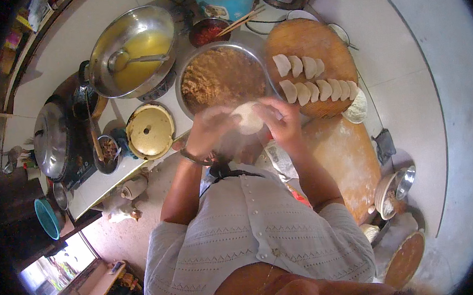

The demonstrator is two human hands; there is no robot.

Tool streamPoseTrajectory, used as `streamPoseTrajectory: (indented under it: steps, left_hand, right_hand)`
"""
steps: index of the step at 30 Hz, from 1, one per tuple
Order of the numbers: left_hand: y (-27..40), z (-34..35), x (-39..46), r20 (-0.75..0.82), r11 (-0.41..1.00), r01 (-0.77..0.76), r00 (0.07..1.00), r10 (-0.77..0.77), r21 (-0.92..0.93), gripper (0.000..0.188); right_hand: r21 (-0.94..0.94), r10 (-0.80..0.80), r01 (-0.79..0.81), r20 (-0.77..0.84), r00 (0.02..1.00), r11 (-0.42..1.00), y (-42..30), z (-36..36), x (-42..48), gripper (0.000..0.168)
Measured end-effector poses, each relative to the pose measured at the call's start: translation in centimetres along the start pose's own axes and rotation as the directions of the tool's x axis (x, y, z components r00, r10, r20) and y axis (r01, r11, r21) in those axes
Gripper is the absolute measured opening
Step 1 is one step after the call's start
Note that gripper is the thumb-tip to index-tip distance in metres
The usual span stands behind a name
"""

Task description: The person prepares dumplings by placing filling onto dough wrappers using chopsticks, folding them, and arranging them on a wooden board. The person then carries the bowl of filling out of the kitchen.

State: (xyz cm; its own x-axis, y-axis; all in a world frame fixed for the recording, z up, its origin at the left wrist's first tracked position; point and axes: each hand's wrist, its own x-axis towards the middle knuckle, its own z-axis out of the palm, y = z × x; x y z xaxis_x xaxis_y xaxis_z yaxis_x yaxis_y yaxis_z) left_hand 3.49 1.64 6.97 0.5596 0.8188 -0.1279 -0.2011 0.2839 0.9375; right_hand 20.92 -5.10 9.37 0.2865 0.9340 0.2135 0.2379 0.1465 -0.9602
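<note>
Between both hands, a thin round dough wrapper [247, 118] is held up at the near rim of a metal basin of brown minced filling [223, 76]. My left hand [214, 126], blurred, has its fingers on the wrapper's left edge; a dark bangle is on that wrist. My right hand [281, 117] grips the right edge. No filling shows on the wrapper. To the right, folded dumplings [312, 90] lie in two rows on a round wooden board [311, 35].
A floured wooden board [344, 160] lies at right. A large pan of yellow liquid [143, 43] with a ladle, a bowl of red sauce [208, 32] with chopsticks and a blue rice cooker [228, 2] stand behind. A cream lid [151, 133] lies left.
</note>
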Motion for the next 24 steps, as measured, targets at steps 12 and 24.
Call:
streamPoseTrajectory:
  steps: [12, 24]
  left_hand:
    - [-0.6, -0.9, 1.0, 0.128, 0.983, -0.045, 0.992, 0.022, 0.18, 0.027]
    - [-1.7, 0.6, 0.4, -0.024, 0.991, 0.044, 0.999, -0.048, -0.123, 0.045]
  right_hand:
    - [0.008, 0.126, -0.133, 0.267, 0.955, 0.991, 0.1, -0.7, -0.2, 0.023]
    - [0.141, 0.166, -0.164, -0.004, 0.986, 0.976, 1.0, 0.2, -1.1, 0.019]
